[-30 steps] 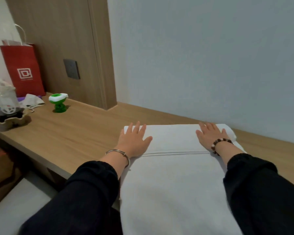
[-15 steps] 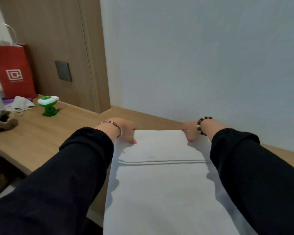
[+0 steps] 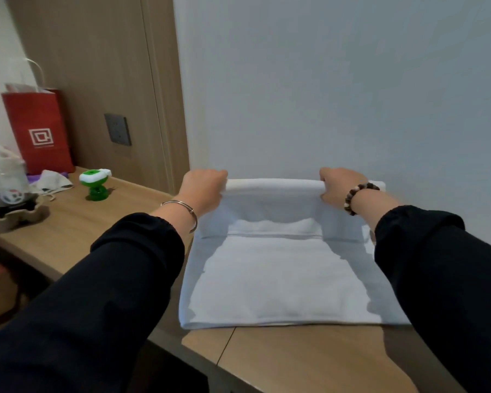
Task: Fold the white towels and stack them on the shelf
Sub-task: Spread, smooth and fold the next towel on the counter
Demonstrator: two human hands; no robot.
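A white towel (image 3: 278,279) lies on the wooden counter (image 3: 77,231) against the pale wall. Its far edge is raised off the counter as a rolled fold. My left hand (image 3: 203,190) grips the left end of that raised edge, and my right hand (image 3: 339,187) grips the right end. Both fists are curled round the cloth, level with each other. The near part of the towel lies flat, its front edge resting on the counter.
At the left of the counter stand a red paper bag (image 3: 39,131), a green and white toy (image 3: 95,184), a crumpled white cloth (image 3: 54,181) and a clear plastic item (image 3: 6,182). A wood panel with a dark wall socket (image 3: 117,133) rises behind.
My hands went from lying flat on the towel to gripping its far edge and lifting it off the counter. The towel's near end, which hung over the counter, now lies on it.
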